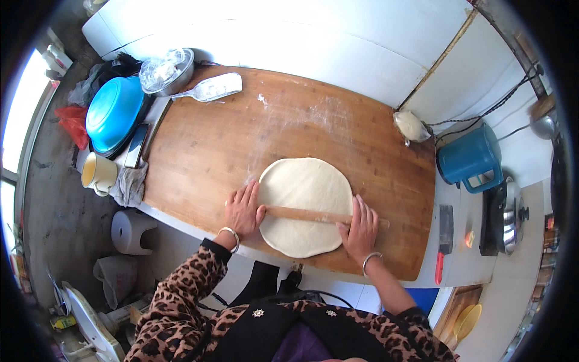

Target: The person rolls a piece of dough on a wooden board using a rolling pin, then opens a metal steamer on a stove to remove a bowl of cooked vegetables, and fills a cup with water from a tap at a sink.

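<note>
A wide, flat round of pale dough [307, 185] lies near the front edge of a wooden board [203, 135]. Across its lower half runs a wooden rolling pin [303, 214], tilted slightly down to the right. My left hand [244, 210] covers the pin's left end, fingers stretched forward beside the dough's left edge. Over the right part of the pin is my right hand [361, 226], at the dough's right edge, with the pin's tip sticking out past it. Both hands bear on the pin, and each wrist wears a silver bangle.
A flour scoop [219, 87], a metal bowl [181, 74] and a blue basin [115, 113] are at the back left. A phone [136, 145], an enamel mug [98, 174] and a cloth [130, 184] line the left side. Rightward are a cleaver [445, 235] and a blue kettle [470, 156].
</note>
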### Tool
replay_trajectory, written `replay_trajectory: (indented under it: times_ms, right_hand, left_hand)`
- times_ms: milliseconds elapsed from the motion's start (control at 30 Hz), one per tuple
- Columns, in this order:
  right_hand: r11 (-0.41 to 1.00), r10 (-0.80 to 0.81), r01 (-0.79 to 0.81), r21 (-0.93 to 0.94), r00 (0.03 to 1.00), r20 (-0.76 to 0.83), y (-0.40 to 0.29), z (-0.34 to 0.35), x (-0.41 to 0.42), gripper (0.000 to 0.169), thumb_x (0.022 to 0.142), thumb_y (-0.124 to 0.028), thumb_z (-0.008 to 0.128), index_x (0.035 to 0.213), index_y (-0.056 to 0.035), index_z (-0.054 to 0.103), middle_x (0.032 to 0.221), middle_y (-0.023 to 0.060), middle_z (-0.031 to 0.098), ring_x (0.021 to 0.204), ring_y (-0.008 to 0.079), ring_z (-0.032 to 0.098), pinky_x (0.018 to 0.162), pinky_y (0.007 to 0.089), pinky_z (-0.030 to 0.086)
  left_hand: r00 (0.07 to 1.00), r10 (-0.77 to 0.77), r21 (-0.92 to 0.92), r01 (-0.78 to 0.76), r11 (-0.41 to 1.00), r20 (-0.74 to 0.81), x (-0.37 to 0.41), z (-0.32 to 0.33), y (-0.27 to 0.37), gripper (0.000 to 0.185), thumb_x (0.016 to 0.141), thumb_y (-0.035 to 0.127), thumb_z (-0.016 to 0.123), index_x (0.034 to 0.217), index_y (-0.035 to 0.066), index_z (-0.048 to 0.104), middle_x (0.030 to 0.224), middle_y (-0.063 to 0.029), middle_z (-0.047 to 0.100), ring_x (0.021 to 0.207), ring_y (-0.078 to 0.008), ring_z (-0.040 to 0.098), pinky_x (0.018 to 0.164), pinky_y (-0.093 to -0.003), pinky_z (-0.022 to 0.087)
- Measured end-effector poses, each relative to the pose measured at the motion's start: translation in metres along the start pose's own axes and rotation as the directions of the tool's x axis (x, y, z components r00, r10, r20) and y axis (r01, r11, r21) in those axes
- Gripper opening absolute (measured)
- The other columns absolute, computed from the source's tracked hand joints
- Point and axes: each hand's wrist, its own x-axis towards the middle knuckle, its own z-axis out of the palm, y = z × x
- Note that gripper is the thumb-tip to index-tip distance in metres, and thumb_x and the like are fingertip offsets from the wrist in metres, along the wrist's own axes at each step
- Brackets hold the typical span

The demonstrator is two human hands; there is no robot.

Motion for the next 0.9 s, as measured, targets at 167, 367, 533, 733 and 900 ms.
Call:
replay_trajectory:
  times_ms: [167,367,533,733,900]
  right_hand:
    - [0.954,-0.282,0.267,0.133,0.954,0.106,0.060,0.018,0.108,0.064,0.090,-0.034,0.057,0.140,0.0019,0.041,0.133,0.0251,0.054,0.119,0.0388,0.054,0.102,0.0474,0.039]
    - [0.927,-0.374,0.369,0.073,0.925,0.067,0.081,0.041,0.149,0.062,0.093,-0.039,0.054,0.135,0.0049,0.045,0.129,0.0271,0.056,0.120,0.0389,0.054,0.101,0.0487,0.041]
    - [0.931,-0.342,0.326,0.164,0.937,0.077,0.056,0.032,0.118,0.070,0.092,-0.046,0.054,0.136,0.0076,0.044,0.129,0.0287,0.055,0.121,0.0385,0.055,0.098,0.0463,0.045]
    - [0.893,-0.449,0.444,0.074,0.891,0.063,0.080,0.051,0.186,0.068,0.093,-0.049,0.053,0.133,0.0055,0.048,0.124,0.0259,0.059,0.116,0.0373,0.059,0.095,0.0466,0.048]
    - [0.903,-0.430,0.424,0.074,0.897,0.105,0.101,0.066,0.220,0.071,0.092,-0.051,0.053,0.134,0.0057,0.047,0.127,0.0268,0.058,0.118,0.0388,0.057,0.097,0.0466,0.047]
  left_hand:
    - [0.944,0.321,0.042,-0.325,0.945,0.078,0.093,0.007,-0.033,0.068,0.091,0.041,0.049,0.141,-0.004,0.037,0.145,-0.0180,0.044,0.132,-0.0299,0.042,0.109,-0.0453,0.031]
    - [0.950,0.280,0.154,-0.300,0.941,0.141,0.141,0.013,-0.045,0.069,0.092,0.046,0.047,0.139,-0.004,0.041,0.143,-0.0197,0.046,0.134,-0.0323,0.042,0.111,-0.0454,0.030]
    - [0.986,0.126,-0.020,-0.125,0.992,0.106,0.104,0.006,-0.022,0.065,0.094,0.043,0.044,0.138,-0.005,0.044,0.144,-0.0220,0.045,0.136,-0.0322,0.041,0.112,-0.0422,0.031]
    - [0.969,0.223,0.042,-0.229,0.973,0.108,0.174,0.014,-0.046,0.059,0.094,0.040,0.044,0.133,-0.005,0.049,0.144,-0.0214,0.046,0.135,-0.0314,0.042,0.111,-0.0426,0.033]
    - [0.973,0.172,-0.119,-0.154,0.981,0.157,0.219,0.009,-0.051,0.062,0.097,0.041,0.039,0.136,-0.007,0.046,0.143,-0.0228,0.046,0.135,-0.0332,0.043,0.112,-0.0431,0.031]
